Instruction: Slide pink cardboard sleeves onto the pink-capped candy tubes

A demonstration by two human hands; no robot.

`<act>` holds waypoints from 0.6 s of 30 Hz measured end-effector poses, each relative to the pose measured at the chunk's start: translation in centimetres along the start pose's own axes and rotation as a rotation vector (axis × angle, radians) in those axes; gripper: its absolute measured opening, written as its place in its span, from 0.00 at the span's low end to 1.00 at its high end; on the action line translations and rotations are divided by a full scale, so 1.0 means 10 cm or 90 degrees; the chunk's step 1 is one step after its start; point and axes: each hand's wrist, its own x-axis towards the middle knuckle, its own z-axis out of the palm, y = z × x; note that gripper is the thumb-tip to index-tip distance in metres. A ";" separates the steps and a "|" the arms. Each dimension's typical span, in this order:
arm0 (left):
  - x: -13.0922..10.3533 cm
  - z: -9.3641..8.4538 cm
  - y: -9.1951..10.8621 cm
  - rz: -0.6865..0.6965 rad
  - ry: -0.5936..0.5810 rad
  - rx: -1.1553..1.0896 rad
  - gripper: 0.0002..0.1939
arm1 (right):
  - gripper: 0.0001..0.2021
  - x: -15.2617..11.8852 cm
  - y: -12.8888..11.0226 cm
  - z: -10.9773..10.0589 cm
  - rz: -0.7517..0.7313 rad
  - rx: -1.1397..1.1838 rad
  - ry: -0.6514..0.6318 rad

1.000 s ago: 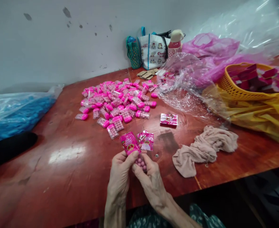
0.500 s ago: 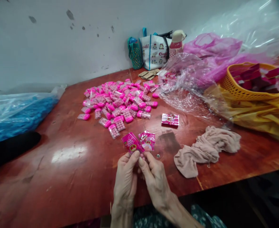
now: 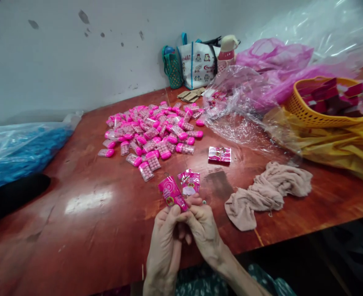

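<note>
A printed pink wrapper (image 3: 171, 192) is pinched between my left hand (image 3: 166, 234) and my right hand (image 3: 203, 230), close to the table's front edge. Both thumbs press on its lower end, and its upper part tilts to the left. Just behind it, more pink printed wrappers (image 3: 190, 181) lie flat on the table. Farther back is a heap of small clear containers (image 3: 150, 131) with pink caps and pale pink balls inside. A stack of shiny pink packets (image 3: 219, 155) sits to the right of the heap.
A crumpled beige cloth (image 3: 269, 193) lies right of my hands. Clear and pink plastic, a yellow basket (image 3: 320, 119) of dark pink pieces and a yellow bag (image 3: 338, 144) fill the right. A patterned bag (image 3: 198, 65) stands behind; a bag of blue items (image 3: 21, 144) is left.
The held wrapper has turned more upright on its left-leaning side, and its lower end looks folded or bunched at my right fingers. My hands are slightly lower. The view has shifted a little.
</note>
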 end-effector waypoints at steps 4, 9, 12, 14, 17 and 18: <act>-0.03 -0.03 -0.02 -0.001 0.013 -0.018 0.14 | 0.22 0.00 0.04 -0.01 0.053 0.069 -0.012; -0.03 -0.09 -0.09 -0.022 -0.011 -0.063 0.13 | 0.23 0.01 0.11 0.02 0.091 0.075 -0.028; -0.06 -0.26 -0.10 -0.051 -0.004 -0.101 0.12 | 0.22 -0.01 0.05 0.04 0.110 0.013 -0.080; -0.14 -0.49 -0.05 -0.058 0.072 -0.093 0.12 | 0.18 -0.05 -0.06 0.03 0.096 -0.103 -0.123; -0.36 -0.99 0.13 -0.044 0.272 -0.032 0.12 | 0.11 -0.12 -0.26 -0.15 0.008 -0.335 -0.052; -0.45 -1.16 0.19 -0.016 0.327 -0.006 0.10 | 0.09 -0.14 -0.32 -0.25 -0.034 -0.409 0.014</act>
